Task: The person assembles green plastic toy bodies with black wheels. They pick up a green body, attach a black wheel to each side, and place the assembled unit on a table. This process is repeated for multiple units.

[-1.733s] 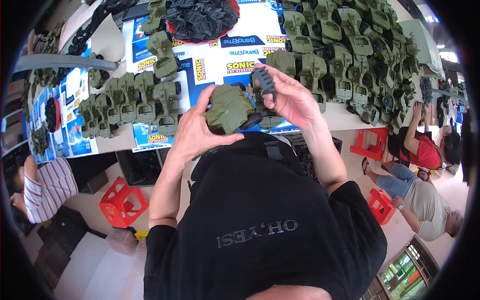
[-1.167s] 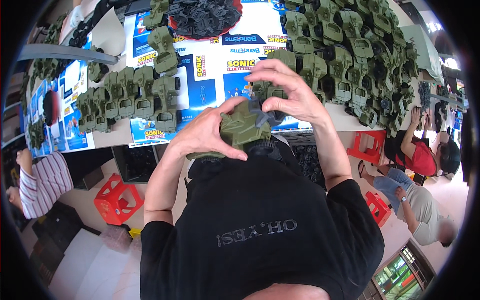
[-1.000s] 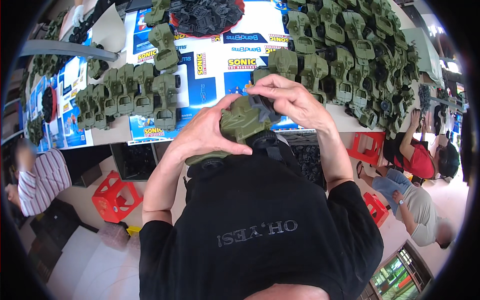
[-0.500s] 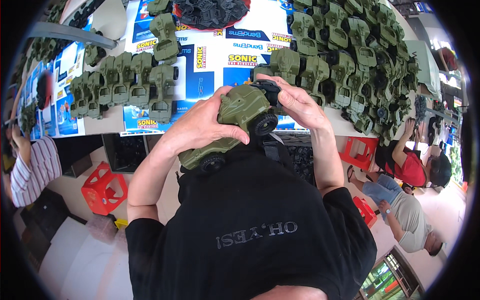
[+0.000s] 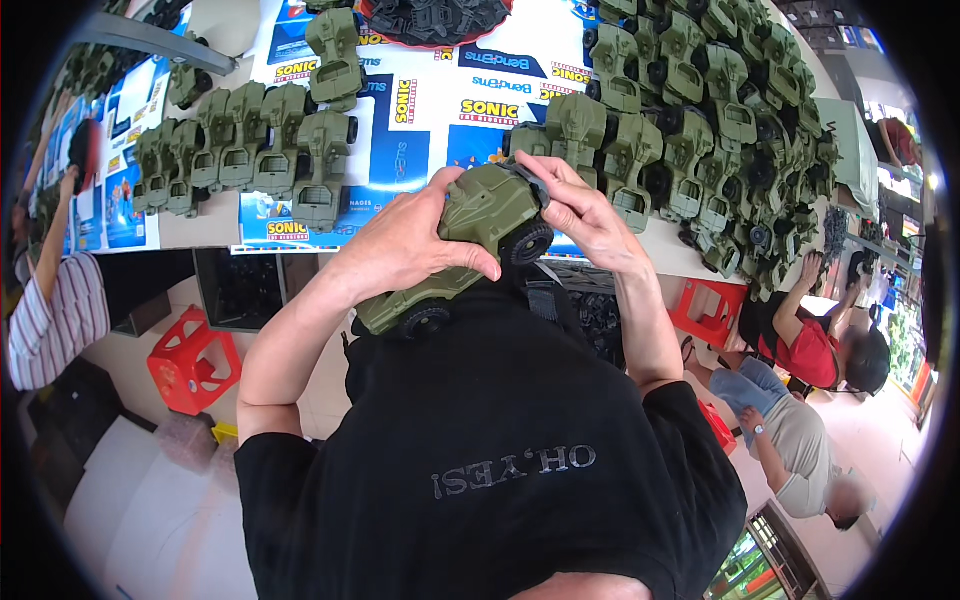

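Note:
A green toy truck (image 5: pixel 488 207) with black wheels is held tilted in front of my chest. My left hand (image 5: pixel 400 238) is wrapped over its body, thumb along the near side. At the truck's far right end, my right hand (image 5: pixel 590 218) pinches a black plastic piece (image 5: pixel 533 182) against the body. The fingers hide most of that piece, so its exact kind is unclear. One black wheel (image 5: pixel 527 243) shows just under the right thumb.
The table carries rows of green toy truck bodies on the left (image 5: pixel 240 140) and a dense pile on the right (image 5: pixel 690 130). Beyond my hands is a red bowl of black parts (image 5: pixel 440 22). Red stools (image 5: pixel 193 362) stand below; other people work at both sides.
The black piece has gone from sticking out at the truck's end to lying close against it. My right fingers have closed in with it. The whole view has shifted slightly.

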Available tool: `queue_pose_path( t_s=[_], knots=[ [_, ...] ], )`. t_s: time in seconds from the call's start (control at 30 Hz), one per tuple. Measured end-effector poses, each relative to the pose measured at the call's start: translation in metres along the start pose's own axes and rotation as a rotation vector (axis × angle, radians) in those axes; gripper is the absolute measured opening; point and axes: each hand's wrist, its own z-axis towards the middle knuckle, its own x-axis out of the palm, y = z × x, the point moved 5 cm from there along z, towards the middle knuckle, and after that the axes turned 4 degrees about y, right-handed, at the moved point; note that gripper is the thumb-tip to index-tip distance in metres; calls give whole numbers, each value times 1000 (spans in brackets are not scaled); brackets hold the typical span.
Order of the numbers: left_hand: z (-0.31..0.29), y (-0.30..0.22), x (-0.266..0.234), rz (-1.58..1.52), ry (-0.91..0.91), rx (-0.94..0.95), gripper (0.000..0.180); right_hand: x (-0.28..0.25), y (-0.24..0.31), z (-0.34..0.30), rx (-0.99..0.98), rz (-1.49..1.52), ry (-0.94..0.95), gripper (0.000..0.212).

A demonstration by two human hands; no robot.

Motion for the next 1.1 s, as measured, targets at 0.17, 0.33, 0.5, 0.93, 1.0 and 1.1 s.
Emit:
queue_pose_path(
  t_s=[0.17,0.33,0.5,0.93,1.0,1.1],
  knots=[
    [-6,-9,2,210,-5,-27,103,-11,-10,-1,172,260,-147,38],
    [-14,-24,12,391,-98,119,95,9,-8,13,87,206,-431,50],
    [-26,-24,25,520,-181,300,83,36,-6,7,214,184,-234,80],
    [-45,-34,27,842,-248,466,97,51,14,-5,-99,122,-339,55],
    [-40,-34,23,790,-234,467,97,42,19,-2,-191,-60,-341,44],
    [-27,-34,16,702,-252,390,94,26,27,16,-58,-218,-196,37]
  ],
)
